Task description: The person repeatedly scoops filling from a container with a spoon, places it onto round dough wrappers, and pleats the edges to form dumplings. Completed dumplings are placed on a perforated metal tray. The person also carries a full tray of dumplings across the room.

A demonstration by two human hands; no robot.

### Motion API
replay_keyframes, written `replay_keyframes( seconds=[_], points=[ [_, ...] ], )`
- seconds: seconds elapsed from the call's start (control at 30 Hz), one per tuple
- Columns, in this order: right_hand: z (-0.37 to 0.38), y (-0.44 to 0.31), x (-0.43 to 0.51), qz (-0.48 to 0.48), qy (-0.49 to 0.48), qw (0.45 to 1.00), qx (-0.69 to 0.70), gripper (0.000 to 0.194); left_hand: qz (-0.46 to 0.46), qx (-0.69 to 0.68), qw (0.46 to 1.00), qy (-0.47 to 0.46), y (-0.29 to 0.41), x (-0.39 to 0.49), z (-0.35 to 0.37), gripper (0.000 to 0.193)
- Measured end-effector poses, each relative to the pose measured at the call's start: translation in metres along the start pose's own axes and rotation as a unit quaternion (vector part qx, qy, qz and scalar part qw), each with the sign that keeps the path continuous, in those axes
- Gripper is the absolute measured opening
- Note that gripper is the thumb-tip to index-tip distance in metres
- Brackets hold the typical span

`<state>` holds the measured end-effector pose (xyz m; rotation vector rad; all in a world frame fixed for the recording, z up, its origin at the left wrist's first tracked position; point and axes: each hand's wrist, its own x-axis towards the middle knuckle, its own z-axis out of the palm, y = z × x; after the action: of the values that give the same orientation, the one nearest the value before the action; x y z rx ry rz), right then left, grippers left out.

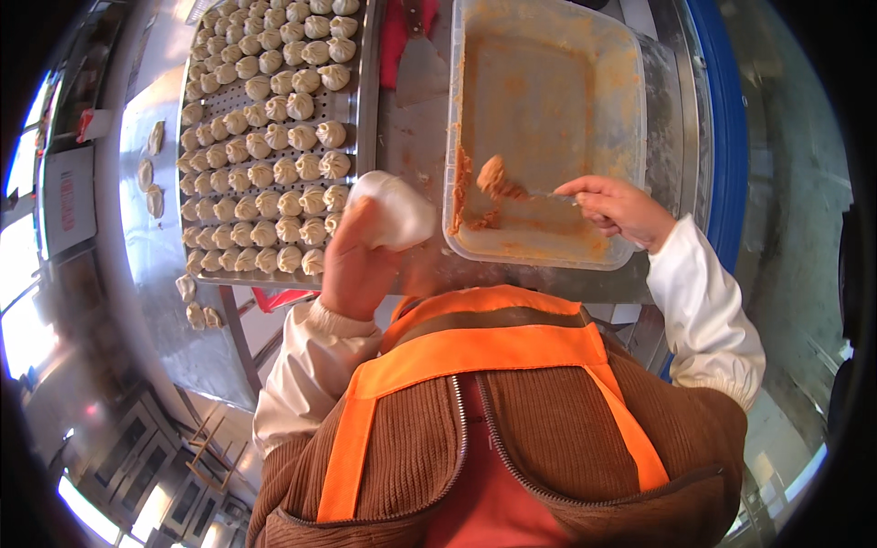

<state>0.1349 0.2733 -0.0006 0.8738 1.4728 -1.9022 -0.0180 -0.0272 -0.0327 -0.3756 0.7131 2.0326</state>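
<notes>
My left hand (360, 264) holds up a round, thin dough wrapper (394, 211), somewhat blurred, beside the near right corner of a perforated metal tray (229, 103) with rows of pleated buns (260, 175). The fingers of my right hand (613, 209) are closed on the handle of a metal spoon or spreader (551, 196); its tip is covered by a lump of reddish-brown meat filling (499, 179). That lump is over a translucent plastic tub (548, 257), where more filling (462, 195) clings along the left wall and near left corner.
Behind the tray's right side, a metal scraper (419, 68) lies partly on a red cloth (389, 48). Several flattened dough pieces (155, 201) lie on the metal table (140, 253) at the left. A blue rim (726, 137) curves along the right of the worktop.
</notes>
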Motion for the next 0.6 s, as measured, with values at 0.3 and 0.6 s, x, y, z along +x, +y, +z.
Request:
replay_keyframes(
  seconds=[0.3,0.6],
  points=[
    [0.064,0.017,-0.058,-0.217,0.057,0.972,0.066,0.029,0.052,0.043,0.990,-0.121,-0.054,0.020,0.056,0.041],
    [0.111,0.044,-0.050,-0.461,0.311,0.787,-0.268,0.024,0.159,0.164,0.968,-0.107,-0.078,0.023,0.057,0.029]
  ],
)
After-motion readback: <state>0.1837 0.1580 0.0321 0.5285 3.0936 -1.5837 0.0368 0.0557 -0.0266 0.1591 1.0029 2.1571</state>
